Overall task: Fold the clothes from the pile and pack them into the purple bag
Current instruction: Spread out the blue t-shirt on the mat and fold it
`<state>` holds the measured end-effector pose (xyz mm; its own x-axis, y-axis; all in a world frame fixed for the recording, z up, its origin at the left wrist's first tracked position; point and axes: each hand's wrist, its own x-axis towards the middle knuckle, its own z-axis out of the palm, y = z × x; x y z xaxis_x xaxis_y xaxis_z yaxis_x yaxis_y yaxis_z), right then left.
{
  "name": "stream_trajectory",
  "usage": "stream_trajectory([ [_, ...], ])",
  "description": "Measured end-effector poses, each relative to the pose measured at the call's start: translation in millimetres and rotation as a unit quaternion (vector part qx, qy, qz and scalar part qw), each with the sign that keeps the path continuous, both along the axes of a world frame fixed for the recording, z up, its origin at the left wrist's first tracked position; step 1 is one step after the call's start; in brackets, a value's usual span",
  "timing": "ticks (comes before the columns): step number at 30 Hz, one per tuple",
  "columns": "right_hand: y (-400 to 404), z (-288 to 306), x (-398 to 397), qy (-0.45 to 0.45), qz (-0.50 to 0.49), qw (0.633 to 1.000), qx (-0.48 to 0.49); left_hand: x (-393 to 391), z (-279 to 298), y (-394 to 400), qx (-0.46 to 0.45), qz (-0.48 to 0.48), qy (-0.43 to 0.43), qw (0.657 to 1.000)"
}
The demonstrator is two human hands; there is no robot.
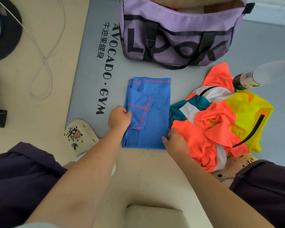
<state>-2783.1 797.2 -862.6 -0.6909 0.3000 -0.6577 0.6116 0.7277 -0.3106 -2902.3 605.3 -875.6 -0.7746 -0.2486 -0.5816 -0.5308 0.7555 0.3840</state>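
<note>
A blue shirt with pink stripes lies partly folded into a tall rectangle on the grey mat. My left hand grips its left edge by the folded sleeve. My right hand pinches its lower right corner. Right of the shirt sits the pile of orange, yellow, white and teal clothes. The purple bag with black lettering stands open at the top of the mat.
A clear plastic bottle with a green cap lies at the pile's upper right. A white cable loops on the beige floor to the left. Beige clogs are on my feet, by the mat's near edge.
</note>
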Motion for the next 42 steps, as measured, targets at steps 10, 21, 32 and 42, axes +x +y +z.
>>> stream_trajectory([
  [10, -2.1, -11.5, -51.1, 0.065, 0.125, 0.986, -0.086, -51.9, -9.6, 12.1, -0.143, -0.533, 0.179, 0.815],
  [21, 1.9, -21.6, -48.4, 0.056, 0.168, 0.981, -0.077, -38.5, -1.9, -14.9, -0.144, -0.254, 0.119, 0.949],
  [32, -13.5, -3.1, 22.8, 0.087, -0.029, 0.995, -0.025, 92.2, -3.8, -24.4, 0.003, 0.095, -0.093, 0.991],
  [42, 0.1, -10.4, 12.8, -0.089, -0.238, 0.949, -0.187, 83.8, 3.7, -38.6, 0.163, 0.211, -0.226, 0.937],
])
